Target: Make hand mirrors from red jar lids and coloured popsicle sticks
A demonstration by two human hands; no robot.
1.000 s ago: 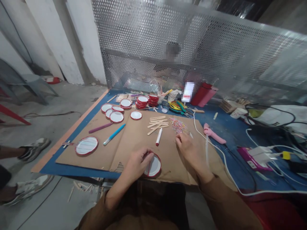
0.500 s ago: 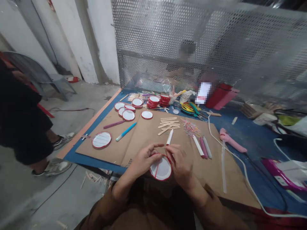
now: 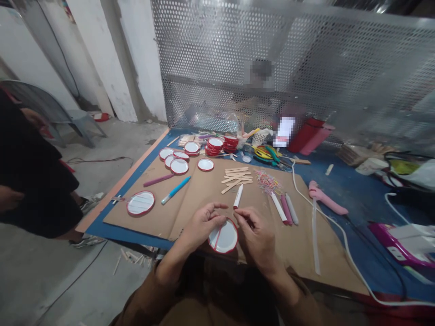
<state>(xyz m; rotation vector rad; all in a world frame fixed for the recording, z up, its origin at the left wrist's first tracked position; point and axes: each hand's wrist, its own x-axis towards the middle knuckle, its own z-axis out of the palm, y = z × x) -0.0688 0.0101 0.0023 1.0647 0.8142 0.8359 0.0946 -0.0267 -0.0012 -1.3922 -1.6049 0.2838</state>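
Note:
My left hand [image 3: 205, 224] is closed on a white jar lid [image 3: 227, 239] with a red rim, thumb at its upper edge. A thin pinkish band crosses the left part of the lid. My right hand [image 3: 256, 233] sits just right of the lid, thumb and forefinger pinched together; what they hold, if anything, is too small to make out. Just beyond the fingers lies a white marker [image 3: 239, 195]. Past it are several wooden craft sticks [image 3: 238, 176] and a heap of small coloured rubber bands [image 3: 268, 182].
Several lids [image 3: 179, 165] lie at the back left of the cardboard [image 3: 190, 194]. A banded lid [image 3: 140, 203] is at left, near a blue pen [image 3: 176, 190]. To the right are a pink glue gun [image 3: 328, 199] and white cable [image 3: 340, 226]. Someone in dark clothes [image 3: 37, 172] stands left.
My right hand has moved slightly away from the lid, which stays in my left hand. The person at left has shifted, and a hand of theirs now shows. The view has moved slightly.

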